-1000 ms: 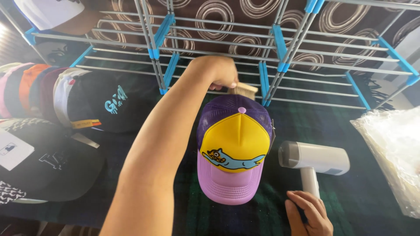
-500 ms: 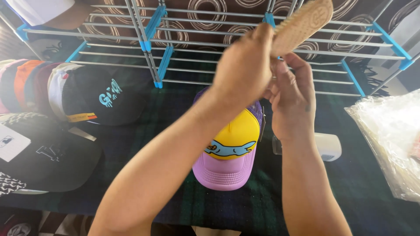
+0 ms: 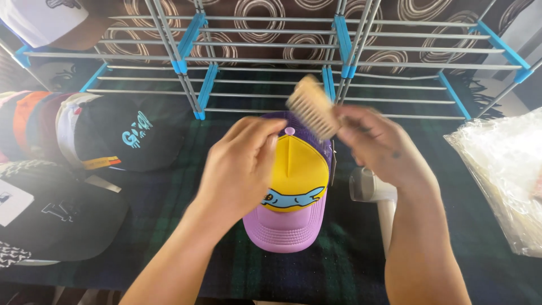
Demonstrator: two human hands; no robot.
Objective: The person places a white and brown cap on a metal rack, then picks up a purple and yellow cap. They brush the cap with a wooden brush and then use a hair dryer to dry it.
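Wooden brush [image 3: 312,107] sits above the purple-and-yellow cap [image 3: 293,181], pinched at its lower end in my right hand [image 3: 384,148]. Left hand [image 3: 243,164] hovers over the cap's front panel, fingers loosely curled, holding nothing. Brush's long axis tilts up-left, bristle side facing me.

A pale wooden brush with a flat rectangular head [image 3: 311,106] is held tilted in the air at the scene's centre, blurred, its bristled face turned toward the viewer, just above the far edge of the cap. The purple mesh-backed cap with a yellow front panel and lilac brim [image 3: 293,186] lies below it on the dark green plaid cloth, brim pointing near, a blue cartoon animal stretched across the yellow panel.
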